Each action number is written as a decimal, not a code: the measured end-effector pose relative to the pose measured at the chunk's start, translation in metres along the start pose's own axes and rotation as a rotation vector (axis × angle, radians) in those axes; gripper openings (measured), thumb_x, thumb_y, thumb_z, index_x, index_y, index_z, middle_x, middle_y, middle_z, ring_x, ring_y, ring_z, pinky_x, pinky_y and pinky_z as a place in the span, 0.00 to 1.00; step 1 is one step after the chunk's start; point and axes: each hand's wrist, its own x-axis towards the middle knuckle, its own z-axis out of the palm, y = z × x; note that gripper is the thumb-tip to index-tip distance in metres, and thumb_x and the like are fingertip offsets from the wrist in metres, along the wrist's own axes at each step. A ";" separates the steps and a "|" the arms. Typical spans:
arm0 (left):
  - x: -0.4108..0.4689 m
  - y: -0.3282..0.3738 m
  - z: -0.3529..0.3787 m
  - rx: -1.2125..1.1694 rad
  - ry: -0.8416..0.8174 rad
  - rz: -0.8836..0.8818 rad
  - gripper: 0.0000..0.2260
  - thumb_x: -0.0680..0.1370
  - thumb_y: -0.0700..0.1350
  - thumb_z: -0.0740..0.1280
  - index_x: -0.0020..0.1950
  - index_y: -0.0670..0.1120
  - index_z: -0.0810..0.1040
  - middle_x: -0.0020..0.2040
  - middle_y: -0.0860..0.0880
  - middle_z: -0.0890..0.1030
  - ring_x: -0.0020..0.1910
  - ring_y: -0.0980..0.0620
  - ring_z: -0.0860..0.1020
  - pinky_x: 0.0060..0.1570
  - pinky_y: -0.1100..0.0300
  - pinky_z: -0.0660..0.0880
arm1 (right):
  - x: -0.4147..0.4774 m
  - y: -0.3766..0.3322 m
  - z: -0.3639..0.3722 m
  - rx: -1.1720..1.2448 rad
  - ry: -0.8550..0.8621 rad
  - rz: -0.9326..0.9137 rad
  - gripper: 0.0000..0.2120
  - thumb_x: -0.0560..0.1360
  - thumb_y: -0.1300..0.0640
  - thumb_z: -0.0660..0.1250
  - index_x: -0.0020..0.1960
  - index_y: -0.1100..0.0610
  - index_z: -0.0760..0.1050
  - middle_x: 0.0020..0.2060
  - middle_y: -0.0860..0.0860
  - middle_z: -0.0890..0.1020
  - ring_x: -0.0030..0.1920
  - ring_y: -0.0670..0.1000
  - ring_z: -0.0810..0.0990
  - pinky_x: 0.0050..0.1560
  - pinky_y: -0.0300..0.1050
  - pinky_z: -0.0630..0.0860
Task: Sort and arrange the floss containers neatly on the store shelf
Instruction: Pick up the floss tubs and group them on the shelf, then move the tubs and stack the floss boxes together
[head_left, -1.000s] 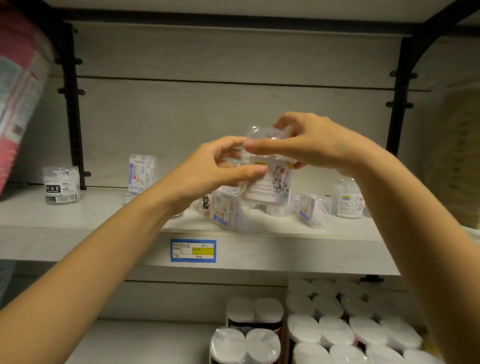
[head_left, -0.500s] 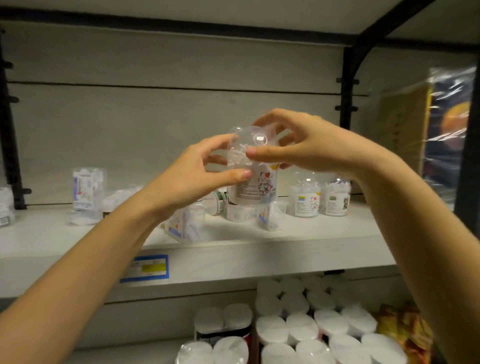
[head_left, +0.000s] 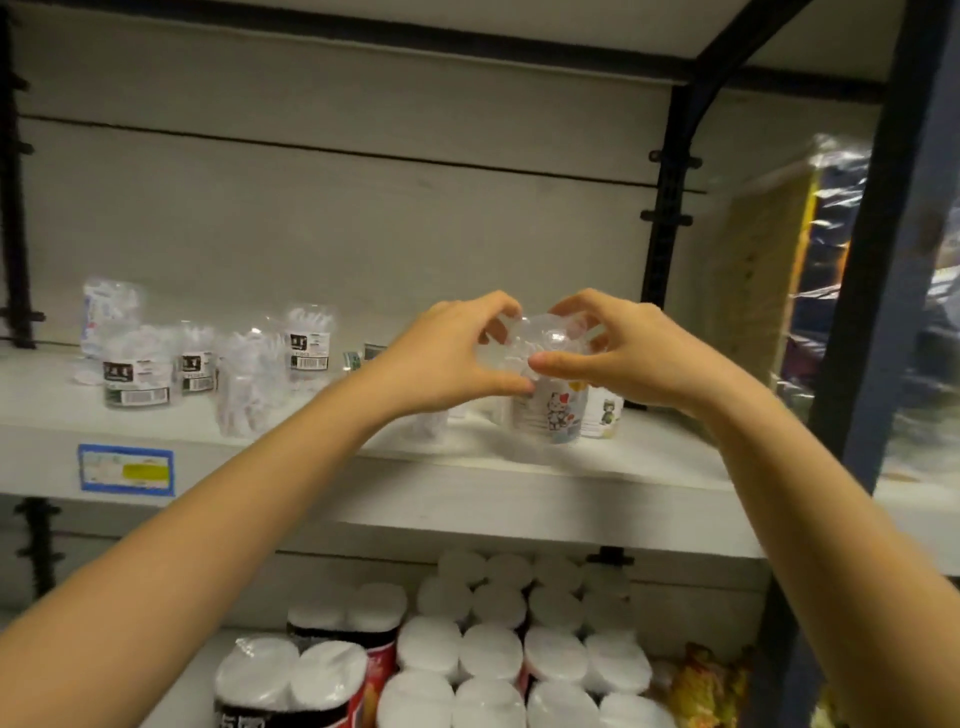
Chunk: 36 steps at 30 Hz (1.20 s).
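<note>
jar of floss (head_left: 550, 415) pinched near its top by left hand (head_left: 441, 358) and right hand (head_left: 623, 358); a slip could topple neighbouring jar (head_left: 605, 415) on shelf (head_left: 519, 473).

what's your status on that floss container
Left hand and right hand grip the cartoon-label floss container by its top. Base down near the shelf. Another labelled container close beside it, nothing blocking.

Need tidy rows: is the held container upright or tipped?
Upright. The container stands lid-up, label level; left hand and right hand pinch its lid.
</note>
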 end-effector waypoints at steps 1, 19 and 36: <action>0.001 0.000 0.006 0.028 -0.029 -0.014 0.28 0.67 0.55 0.74 0.64 0.49 0.71 0.57 0.50 0.79 0.56 0.52 0.76 0.58 0.55 0.72 | 0.000 0.007 0.003 0.006 -0.028 0.011 0.31 0.68 0.40 0.69 0.67 0.49 0.66 0.63 0.52 0.75 0.56 0.52 0.76 0.58 0.53 0.76; 0.015 -0.002 0.023 0.440 -0.093 0.063 0.24 0.76 0.54 0.65 0.70 0.53 0.66 0.65 0.51 0.74 0.64 0.50 0.71 0.63 0.55 0.65 | 0.017 0.045 0.026 0.029 -0.024 -0.029 0.27 0.70 0.41 0.67 0.66 0.46 0.67 0.61 0.48 0.76 0.52 0.47 0.78 0.57 0.54 0.76; -0.119 -0.056 -0.064 0.111 0.359 -0.159 0.07 0.72 0.49 0.64 0.43 0.51 0.82 0.29 0.55 0.77 0.31 0.53 0.74 0.36 0.57 0.74 | -0.024 -0.056 0.075 0.293 0.124 -0.305 0.06 0.70 0.58 0.71 0.39 0.47 0.77 0.33 0.45 0.82 0.39 0.41 0.80 0.43 0.34 0.77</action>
